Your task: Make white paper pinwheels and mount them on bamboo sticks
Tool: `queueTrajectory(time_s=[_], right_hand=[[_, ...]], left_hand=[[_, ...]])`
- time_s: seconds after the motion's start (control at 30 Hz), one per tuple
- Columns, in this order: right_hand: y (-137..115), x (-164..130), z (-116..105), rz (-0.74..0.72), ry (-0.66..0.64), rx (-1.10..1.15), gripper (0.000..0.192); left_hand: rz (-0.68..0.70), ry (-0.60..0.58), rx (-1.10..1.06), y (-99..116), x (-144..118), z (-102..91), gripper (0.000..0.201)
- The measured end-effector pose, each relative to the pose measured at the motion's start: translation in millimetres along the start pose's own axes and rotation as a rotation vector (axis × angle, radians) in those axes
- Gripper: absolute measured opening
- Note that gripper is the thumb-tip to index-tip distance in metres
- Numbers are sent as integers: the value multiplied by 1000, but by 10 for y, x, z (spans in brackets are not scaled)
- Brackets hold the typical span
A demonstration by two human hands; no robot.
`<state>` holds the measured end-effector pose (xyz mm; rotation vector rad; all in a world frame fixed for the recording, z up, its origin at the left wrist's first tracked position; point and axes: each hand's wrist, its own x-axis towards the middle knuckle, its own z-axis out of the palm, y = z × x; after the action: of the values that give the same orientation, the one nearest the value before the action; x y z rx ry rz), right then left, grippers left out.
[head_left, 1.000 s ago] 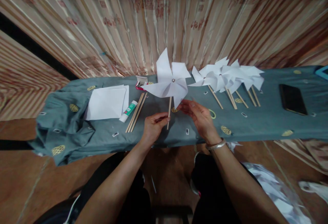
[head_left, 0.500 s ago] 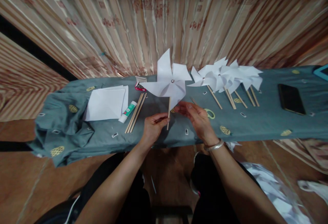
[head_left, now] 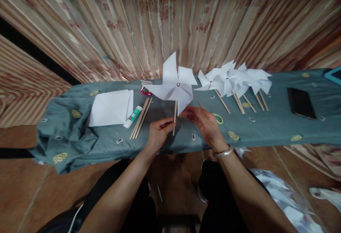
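Between thumb and fingers, my left hand (head_left: 159, 131) grips the wooden stick of a white paper pinwheel (head_left: 170, 91). The pinwheel stands upright above the cloth, its blades spread around a silver pin head in the middle. My right hand (head_left: 205, 124) is just right of the stick, fingers stretched out and apart from it, holding nothing. Partly behind that hand lie scissors with a light green handle (head_left: 218, 118). Left of my left hand are several loose wooden sticks (head_left: 140, 119), a green and white glue stick (head_left: 133, 117) and a small red box of pins (head_left: 145, 90).
White paper sheets (head_left: 109, 108) lie at the left on the grey-green tablecloth (head_left: 170, 144). Several pinwheels (head_left: 228, 79) overlap at the back right. Farther right is a dark phone (head_left: 301, 103). A curtain (head_left: 170, 23) hangs behind; a bag of white paper (head_left: 290, 201) sits on the floor.
The pinwheel and its stick have shifted very slightly left in view. Both hands keep nearly the same pose.
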<state>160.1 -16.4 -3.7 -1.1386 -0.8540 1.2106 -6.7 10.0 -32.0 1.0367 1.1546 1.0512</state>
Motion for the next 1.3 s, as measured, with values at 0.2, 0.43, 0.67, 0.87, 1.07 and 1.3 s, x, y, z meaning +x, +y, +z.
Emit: queueTrajectory(time_s=[0.2, 0.43, 0.67, 0.87, 1.07, 1.3], right_hand=[[11, -16, 16, 4, -19, 21, 40], [30, -11, 45, 4, -31, -11, 45], [27, -36, 59, -41, -48, -105, 45], [-70, 35, -107, -144, 37, -218, 39], [-159, 320, -453, -368, 364, -345, 30], [-247, 505, -573, -352, 332, -163, 35]], left_hand=[[7, -18, -26, 25, -11, 26, 27], [9, -29, -33, 13, -17, 53, 25], [2, -41, -28, 17, -21, 59, 26], [-21, -59, -40, 73, -71, 48, 26], [-88, -124, -6, 92, -145, 13, 29], [-136, -208, 45, 117, -181, -36, 25]])
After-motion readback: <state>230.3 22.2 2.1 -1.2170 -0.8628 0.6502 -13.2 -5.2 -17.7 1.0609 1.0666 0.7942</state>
